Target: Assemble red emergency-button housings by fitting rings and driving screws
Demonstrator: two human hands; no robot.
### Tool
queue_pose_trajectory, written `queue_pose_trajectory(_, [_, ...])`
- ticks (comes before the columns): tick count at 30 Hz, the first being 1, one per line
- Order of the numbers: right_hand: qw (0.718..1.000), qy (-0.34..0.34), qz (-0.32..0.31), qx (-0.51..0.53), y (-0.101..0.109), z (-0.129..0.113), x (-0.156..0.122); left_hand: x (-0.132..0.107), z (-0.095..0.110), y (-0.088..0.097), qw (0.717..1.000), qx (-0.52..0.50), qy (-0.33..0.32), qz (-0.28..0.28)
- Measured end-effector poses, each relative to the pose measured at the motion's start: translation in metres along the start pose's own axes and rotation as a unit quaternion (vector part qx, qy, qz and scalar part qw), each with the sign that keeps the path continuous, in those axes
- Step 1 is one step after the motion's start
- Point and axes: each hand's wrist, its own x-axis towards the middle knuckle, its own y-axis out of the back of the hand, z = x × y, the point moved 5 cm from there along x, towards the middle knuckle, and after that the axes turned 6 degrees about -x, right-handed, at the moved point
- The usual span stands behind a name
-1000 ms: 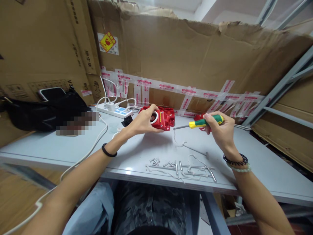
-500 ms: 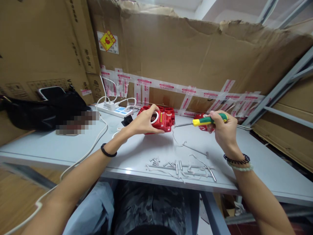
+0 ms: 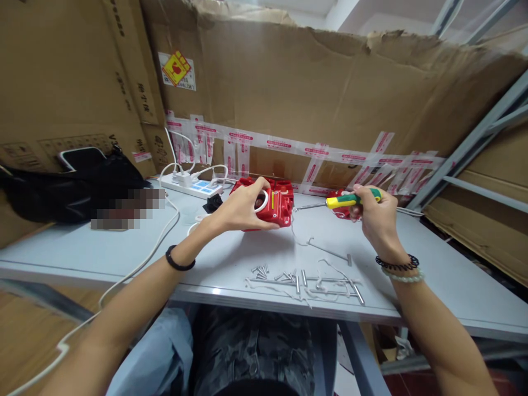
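My left hand [image 3: 244, 209] is closed around a red plastic housing [image 3: 282, 204] with a white ring set in its face, holding it on the table. In my right hand [image 3: 374, 212] is a screwdriver [image 3: 348, 200] with a green and yellow handle, gripped by the fingers. Its thin shaft points left, and the tip is close to the housing's right side; whether they touch I cannot tell. A thin whitish string hangs by the tip. Behind the screwdriver lies another red part [image 3: 337, 208], partly covered by the handle and my fingers.
Several screws [image 3: 260, 270] and metal rods [image 3: 330, 291] with string lie near the table's front edge. A T-shaped rod [image 3: 330, 252] is farther back. A power strip [image 3: 193, 186] with white cables and a black bag [image 3: 78, 187] stand on the left. Cardboard [image 3: 289, 82] walls the back.
The view has shifted slightly. Both hands keep their holds, the left on the red housing and the right on the screwdriver, whose tip stays beside the housing.
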Motion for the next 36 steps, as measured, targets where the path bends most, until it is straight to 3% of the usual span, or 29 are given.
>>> queue_pose_trajectory(9, [0.999, -0.026, -0.002, 0.042, -0.006, 0.0, -0.005, 0.0, -0.004, -0.007, 0.998, 0.014, 0.047, 0.025])
queue_pose_trajectory(21, [0.996, -0.022, -0.004, 0.088, -0.01, 0.0, -0.008, 0.001, -0.004, -0.006, 0.993, -0.064, 0.09, 0.028])
queue_pose_trajectory(36, [0.995, -0.021, 0.016, 0.1, -0.008, 0.003, -0.005, 0.0, -0.023, -0.017, 0.979, -0.156, 0.125, -0.046])
